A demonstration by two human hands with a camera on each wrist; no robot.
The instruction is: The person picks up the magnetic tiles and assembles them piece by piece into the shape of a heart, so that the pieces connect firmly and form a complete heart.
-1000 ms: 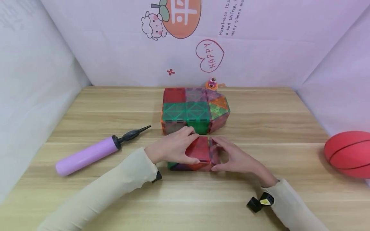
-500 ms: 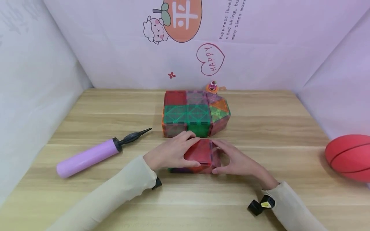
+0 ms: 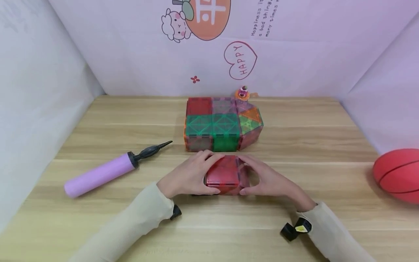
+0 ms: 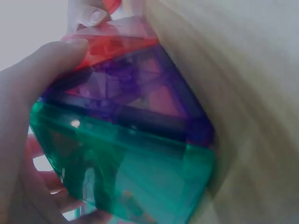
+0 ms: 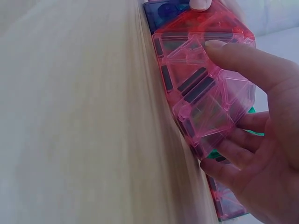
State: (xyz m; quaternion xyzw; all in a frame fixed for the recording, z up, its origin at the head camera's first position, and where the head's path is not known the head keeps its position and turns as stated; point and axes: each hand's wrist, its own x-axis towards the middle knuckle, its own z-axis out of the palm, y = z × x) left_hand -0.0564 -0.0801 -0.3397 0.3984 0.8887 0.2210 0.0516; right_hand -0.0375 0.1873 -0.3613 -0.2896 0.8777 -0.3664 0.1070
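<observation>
A small box of see-through magnetic tiles (image 3: 224,174) stands on the table, a red tile on top. My left hand (image 3: 188,176) spans its left part, thumb on the near side and fingers over the far side. The left wrist view shows a green tile (image 4: 126,172) at that end, beside a purple tile (image 4: 135,88) and a red triangle. My right hand (image 3: 273,180) grips the right end between thumb and fingers. There, pink tiles (image 5: 201,105) with dark magnet strips form the end face, as the right wrist view shows.
Behind the box stands a larger magnetic-tile block (image 3: 211,125) with a pointed right end. A purple hand pump (image 3: 101,174) lies at left, a red ball (image 3: 397,174) sits at right. A small figurine (image 3: 242,94) is near the back wall.
My left hand has shifted slightly left and toward me along the box, its thumb lower on the near side. My right hand keeps its place at the right end.
</observation>
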